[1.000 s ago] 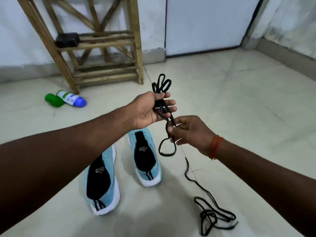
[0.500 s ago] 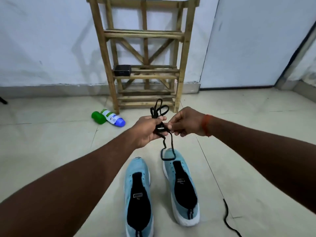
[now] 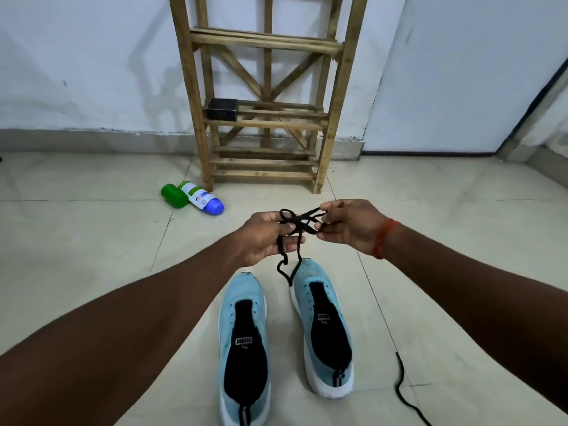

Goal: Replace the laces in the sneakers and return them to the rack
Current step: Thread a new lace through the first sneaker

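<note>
Two sneakers (image 3: 285, 330) crowd the floor (image 3: 461, 241) beneath; bottles (image 3: 192, 198) lie beside the rack (image 3: 264, 124).

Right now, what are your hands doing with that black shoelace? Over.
Left hand and right hand both pinch the tangled black shoelace. Two light blue sneakers on floor, no laces in. Another black lace loose on tiles, right.

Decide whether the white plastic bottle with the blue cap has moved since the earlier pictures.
No. The white plastic bottle still lies beside the green container, just left of the wooden rack's front left leg; only the camera shifted.
</note>
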